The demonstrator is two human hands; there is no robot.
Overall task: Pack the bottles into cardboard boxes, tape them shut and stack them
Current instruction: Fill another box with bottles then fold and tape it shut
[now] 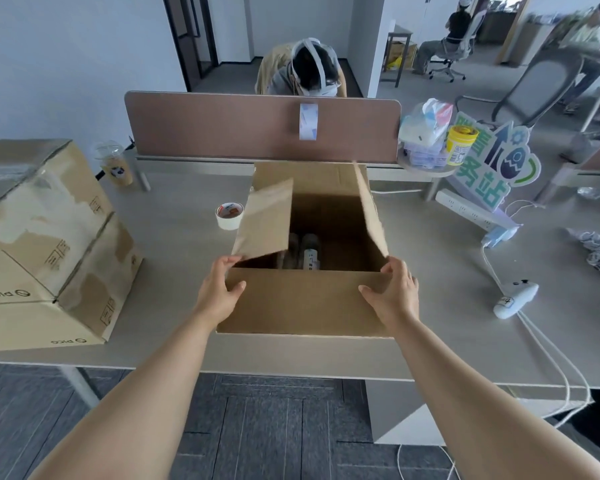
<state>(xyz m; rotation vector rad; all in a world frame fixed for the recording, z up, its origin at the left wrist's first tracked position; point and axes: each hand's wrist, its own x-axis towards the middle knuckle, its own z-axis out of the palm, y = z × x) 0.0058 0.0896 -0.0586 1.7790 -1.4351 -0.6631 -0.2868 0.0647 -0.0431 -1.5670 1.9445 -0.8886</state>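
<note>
An open cardboard box (305, 303) stands on the desk in front of me, its near flap folded down toward me. Two bottles (303, 252) lie in the dark bottom of it. My left hand (222, 289) grips the near flap's left corner, fingertips touching the left side flap (265, 220), which leans inward. My right hand (394, 289) grips the near flap's right corner below the right side flap (369, 209), which stands up. A roll of tape (228, 214) sits on the desk just left of the box. Two taped boxes (49, 244) are stacked at the left.
A brown divider panel (257, 129) with a tape strip runs behind the box; a person sits beyond it. A drink cup (116, 164) stands at back left. At the right are a power strip (465, 206), a white controller (515, 299) with cables, and a green sign (492, 161).
</note>
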